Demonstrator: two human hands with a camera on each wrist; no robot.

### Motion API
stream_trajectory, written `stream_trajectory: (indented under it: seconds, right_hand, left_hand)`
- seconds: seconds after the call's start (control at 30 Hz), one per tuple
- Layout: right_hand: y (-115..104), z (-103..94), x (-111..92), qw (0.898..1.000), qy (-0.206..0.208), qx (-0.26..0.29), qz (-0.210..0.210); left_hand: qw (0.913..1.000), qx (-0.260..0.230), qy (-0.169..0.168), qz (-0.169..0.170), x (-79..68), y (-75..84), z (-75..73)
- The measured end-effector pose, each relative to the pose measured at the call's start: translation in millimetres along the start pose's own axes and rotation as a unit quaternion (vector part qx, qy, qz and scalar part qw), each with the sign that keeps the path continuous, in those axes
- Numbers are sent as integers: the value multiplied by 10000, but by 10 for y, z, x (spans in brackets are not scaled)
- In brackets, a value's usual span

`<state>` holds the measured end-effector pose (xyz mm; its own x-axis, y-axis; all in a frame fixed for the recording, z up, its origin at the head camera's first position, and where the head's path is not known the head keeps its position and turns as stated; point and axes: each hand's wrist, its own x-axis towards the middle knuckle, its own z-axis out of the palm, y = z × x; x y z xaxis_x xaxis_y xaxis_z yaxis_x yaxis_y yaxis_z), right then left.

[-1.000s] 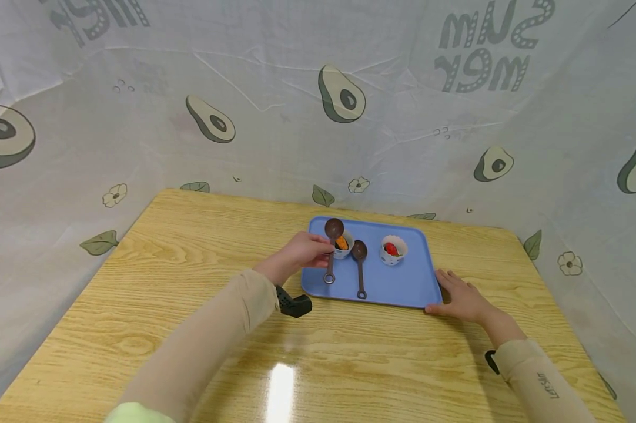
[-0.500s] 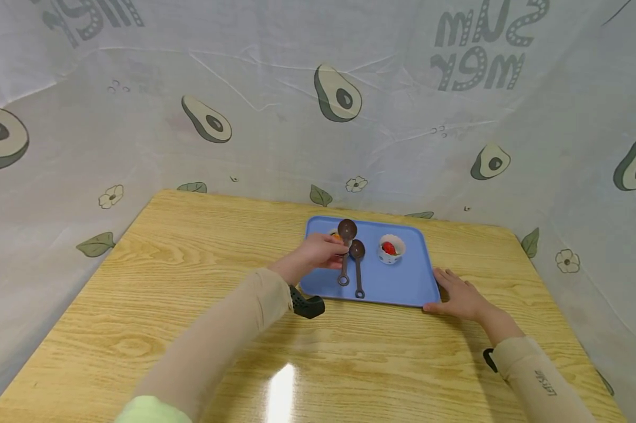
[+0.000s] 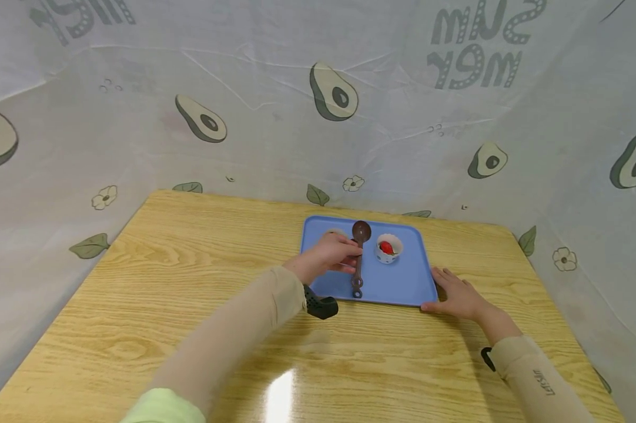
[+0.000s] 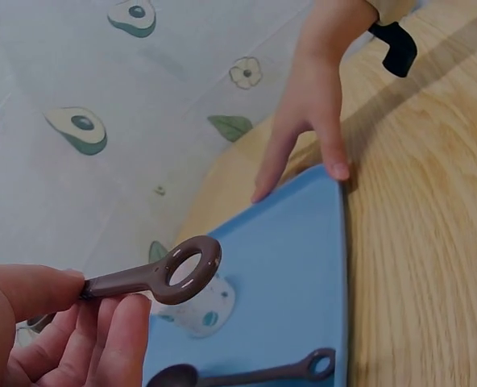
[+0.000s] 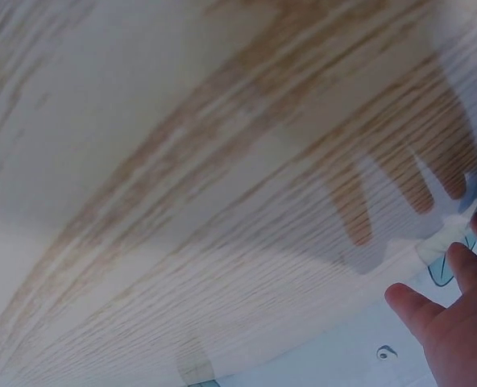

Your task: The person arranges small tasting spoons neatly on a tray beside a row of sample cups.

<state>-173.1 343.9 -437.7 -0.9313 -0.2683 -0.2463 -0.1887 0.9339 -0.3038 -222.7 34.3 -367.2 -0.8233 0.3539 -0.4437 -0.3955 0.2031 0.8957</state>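
Note:
My left hand (image 3: 335,254) pinches the handle of a brown spoon (image 3: 361,231) between thumb and fingers, above the blue tray (image 3: 397,285). A ringed handle end (image 4: 192,270) juts out of the grip in the left wrist view. Beneath it, a second brown spoon (image 4: 263,374) lies on the tray, mostly covered by the held one in the head view. My right hand (image 3: 459,298) rests with spread fingers at the tray's front right corner, thumb and fingertips on the rim. Right of the held spoon stands a small white cup (image 3: 385,257) with a red strawberry-like piece (image 3: 386,247) inside.
Another small cup (image 3: 337,231) on the tray's left side is mostly hidden behind my left hand. The tray sits on a wooden table (image 3: 217,252), near its back edge. A white printed curtain (image 3: 275,147) hangs close behind and along both sides.
My left hand has carried the spoon to the right, from over the left cup to over the lying spoon. The right hand stays at the tray corner.

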Motion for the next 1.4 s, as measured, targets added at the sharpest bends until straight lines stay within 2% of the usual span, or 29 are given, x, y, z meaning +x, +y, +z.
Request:
stream_trajectory:
  seconds: [0.17, 0.43, 0.9, 1.03, 1.23, 1.33, 1.4]
  right_hand:
    - [0, -19, 2, 10000, 3, 49, 19]
    - [19, -17, -7, 10000, 47, -7, -6]
    - [9, -22, -23, 9997, 199, -93, -46]
    - [25, -7, -2, 9997, 210, -89, -32]
    - [16, 3, 4, 9996, 259, -74, -34]
    - [13, 6, 6, 9997, 246, -91, -9]
    - [13, 8, 7, 9997, 241, -88, -4]
  left_hand:
    - [9998, -4, -163, -95, 41, 27, 96]
    - [9985, -429, -331, -67, 134, 53, 300]
    - [9963, -751, -403, -106, 315, 76, 658]
    - [9960, -820, -333, -104, 377, 79, 739]
    - [9972, -692, -267, 102, 430, 33, 822]
    - [9979, -581, -121, 248, 518, -28, 887]
    - [9976, -608, -115, 324, 761, -158, 942]
